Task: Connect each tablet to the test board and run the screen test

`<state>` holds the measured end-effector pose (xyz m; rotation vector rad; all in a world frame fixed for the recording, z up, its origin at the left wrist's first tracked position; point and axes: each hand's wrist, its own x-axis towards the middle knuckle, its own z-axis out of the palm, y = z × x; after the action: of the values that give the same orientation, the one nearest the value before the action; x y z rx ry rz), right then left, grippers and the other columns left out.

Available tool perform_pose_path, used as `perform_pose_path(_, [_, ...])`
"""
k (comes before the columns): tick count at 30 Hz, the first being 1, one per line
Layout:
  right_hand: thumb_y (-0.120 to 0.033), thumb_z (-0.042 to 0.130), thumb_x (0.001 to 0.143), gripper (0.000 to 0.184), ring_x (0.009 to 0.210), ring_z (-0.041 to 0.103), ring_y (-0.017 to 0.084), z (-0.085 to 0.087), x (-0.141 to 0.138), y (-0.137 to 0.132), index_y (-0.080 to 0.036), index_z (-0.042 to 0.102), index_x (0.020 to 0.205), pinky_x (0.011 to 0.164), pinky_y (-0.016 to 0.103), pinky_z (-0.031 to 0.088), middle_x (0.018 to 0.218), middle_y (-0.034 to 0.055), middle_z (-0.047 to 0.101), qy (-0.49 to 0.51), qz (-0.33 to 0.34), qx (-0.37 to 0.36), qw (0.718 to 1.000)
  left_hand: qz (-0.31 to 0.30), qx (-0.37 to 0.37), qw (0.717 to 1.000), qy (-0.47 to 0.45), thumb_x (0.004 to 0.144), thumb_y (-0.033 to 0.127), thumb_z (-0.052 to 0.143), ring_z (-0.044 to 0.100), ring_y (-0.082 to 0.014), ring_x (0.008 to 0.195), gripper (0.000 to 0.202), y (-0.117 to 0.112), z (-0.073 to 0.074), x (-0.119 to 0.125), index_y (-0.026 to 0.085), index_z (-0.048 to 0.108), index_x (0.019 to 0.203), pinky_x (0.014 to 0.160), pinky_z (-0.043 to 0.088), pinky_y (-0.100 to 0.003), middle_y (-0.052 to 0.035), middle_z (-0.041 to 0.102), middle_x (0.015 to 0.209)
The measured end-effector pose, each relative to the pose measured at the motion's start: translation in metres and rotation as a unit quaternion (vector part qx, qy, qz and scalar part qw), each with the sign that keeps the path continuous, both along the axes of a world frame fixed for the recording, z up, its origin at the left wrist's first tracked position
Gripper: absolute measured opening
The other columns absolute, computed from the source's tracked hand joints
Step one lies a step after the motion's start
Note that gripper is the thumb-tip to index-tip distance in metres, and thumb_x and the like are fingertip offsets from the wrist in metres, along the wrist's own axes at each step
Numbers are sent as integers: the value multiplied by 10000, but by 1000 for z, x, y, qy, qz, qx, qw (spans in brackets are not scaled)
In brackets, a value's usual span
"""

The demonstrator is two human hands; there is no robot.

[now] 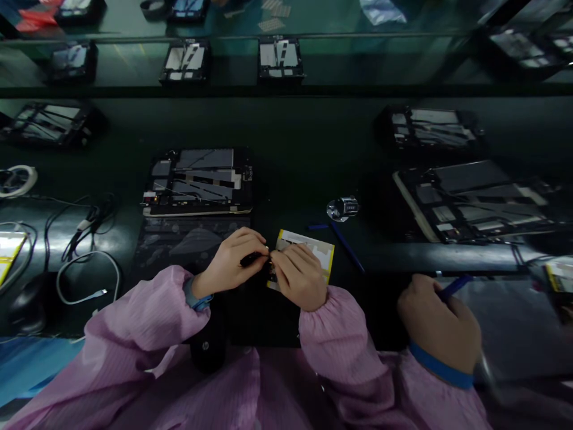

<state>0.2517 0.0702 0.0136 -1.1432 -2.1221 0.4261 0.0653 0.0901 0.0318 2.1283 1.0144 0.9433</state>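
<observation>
My left hand and my right hand meet fingertip to fingertip at the middle of the bench. The fingers of both are closed in a pinch. Something small and dark shows between them, too covered to make out. Under my right hand lies a white flat piece with yellow edges, partly hidden by the fingers. Just behind my hands, to the left, an opened tablet-like device rests with its grey inner parts and black strips exposed.
A co-worker's hand with a blue pen is close on the right. A clear and metal counter-like device and a blue stick lie nearby. Cables and a mouse are at left. More opened devices surround the bench.
</observation>
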Motion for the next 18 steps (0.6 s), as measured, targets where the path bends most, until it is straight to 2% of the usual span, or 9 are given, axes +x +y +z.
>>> perform_pose_path(4, [-244, 423, 925, 202, 750, 598, 187, 1, -2, 0, -286, 620, 910, 746, 385, 499, 736, 32, 616, -11, 3, -2, 1000, -17, -9, 1000, 12, 820, 122, 567, 567, -187, 1005, 73, 0, -1, -1, 186, 575, 853, 849, 460, -343, -49, 640, 903])
perform_pose_path(13, [-208, 434, 918, 193, 717, 593, 171, 3, -2, 5, -272, 615, 899, 682, 348, 500, 740, 26, 624, -8, 34, 4, 999, -19, -10, 999, 44, 870, 169, 491, 585, -192, 969, 87, 0, -6, 1, 189, 569, 902, 848, 451, -366, -73, 645, 956])
perform_pose_path(16, [-192, 451, 909, 187, 724, 602, 167, 6, 2, 8, -265, 621, 935, 666, 328, 504, 762, 26, 633, -19, 44, 12, 999, 1, 3, 998, 60, 864, 213, 527, 590, -205, 985, 55, 1, -6, 1, 194, 578, 871, 875, 437, -387, -64, 655, 946])
perform_pose_path(18, [-180, 442, 910, 206, 752, 607, 172, 6, 9, 10, -255, 623, 971, 658, 321, 505, 796, 41, 640, -27, 32, 47, 998, 29, 0, 997, 68, 841, 306, 590, 582, -225, 995, 130, 1, -1, -2, 193, 587, 904, 890, 435, -404, -67, 652, 955])
